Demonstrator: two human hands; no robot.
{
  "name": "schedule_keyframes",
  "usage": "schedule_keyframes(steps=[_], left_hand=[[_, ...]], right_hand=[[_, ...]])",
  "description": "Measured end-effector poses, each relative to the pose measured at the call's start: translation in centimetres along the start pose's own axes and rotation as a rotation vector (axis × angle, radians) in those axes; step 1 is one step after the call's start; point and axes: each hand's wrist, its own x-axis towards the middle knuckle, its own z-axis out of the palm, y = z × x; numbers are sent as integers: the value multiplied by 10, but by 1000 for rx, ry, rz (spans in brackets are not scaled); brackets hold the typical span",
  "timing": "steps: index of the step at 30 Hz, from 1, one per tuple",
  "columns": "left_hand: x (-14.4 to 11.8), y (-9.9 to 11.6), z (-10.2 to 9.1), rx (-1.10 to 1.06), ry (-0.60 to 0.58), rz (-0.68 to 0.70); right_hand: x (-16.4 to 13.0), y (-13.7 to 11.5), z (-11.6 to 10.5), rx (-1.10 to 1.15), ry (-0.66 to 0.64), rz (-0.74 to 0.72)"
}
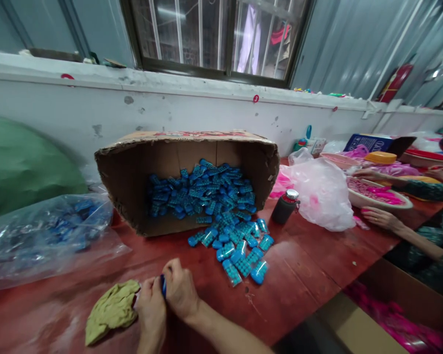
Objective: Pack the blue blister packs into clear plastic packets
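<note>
Close together above the red table, my left hand [151, 307] and my right hand [181, 290] are both closed on a small blue plastic piece [163, 286]. Fingers hide most of it, so its full shape cannot be made out. A flattened lump of olive-yellow clay [112, 309] lies just left of my left hand, close to its fingers. Ahead, a cardboard box [133, 228] rests on its side with its mouth facing me. Many small blue packets with turquoise beads [206, 189] fill it, and several have spilled onto the table [299, 275].
At left lie a clear plastic bag [66, 226] of blue pieces and a large green bundle [25, 167]. A dark bottle [285, 206] and a white plastic bag [325, 191] stand right of the box. Further right, a co-worker's hands [382, 219] are beside a bowl [358, 200] of pink pieces.
</note>
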Motion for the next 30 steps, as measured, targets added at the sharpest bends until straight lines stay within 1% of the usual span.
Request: schedule_keyframes(steps=[2, 4, 8, 10, 12, 14, 19, 21, 22, 24, 26, 28, 30], left_hand=[[-1, 5, -1, -21, -9, -3], [-1, 9, -2, -44, -40, 17], [-1, 9, -5, -19, -91, 58], [0, 7, -6, -29, -132, 81], [2, 3, -6, -29, -196, 113], [7, 0, -5, -6, -246, 134], [19, -7, 1, 109, -274, 146], [18, -4, 3, 187, -298, 164], [16, -2, 4, 268, -312, 180], [10, 2, 3, 503, -328, 228], [5, 2, 1, 725, -309, 295], [1, -4, -3, 808, -264, 384], [-3, -17, -7, 823, -239, 488]], right_hand=[[2, 2, -2, 74, 31, 112], [-2, 5, -4, 136, 31, 161], [-13, 10, -7, 264, -45, 132], [-12, 13, -9, 290, -68, 128], [-6, 18, -10, 230, -91, 132], [2, 23, -11, 141, -143, 125], [13, 32, -4, -45, -266, 119], [13, 31, 0, -138, -287, 123], [13, 30, 0, -183, -292, 120], [11, 27, 0, -259, -295, 109], [8, 25, -4, -313, -292, 95], [3, 22, -10, -339, -289, 81], [-3, 22, -16, -370, -271, 49]])
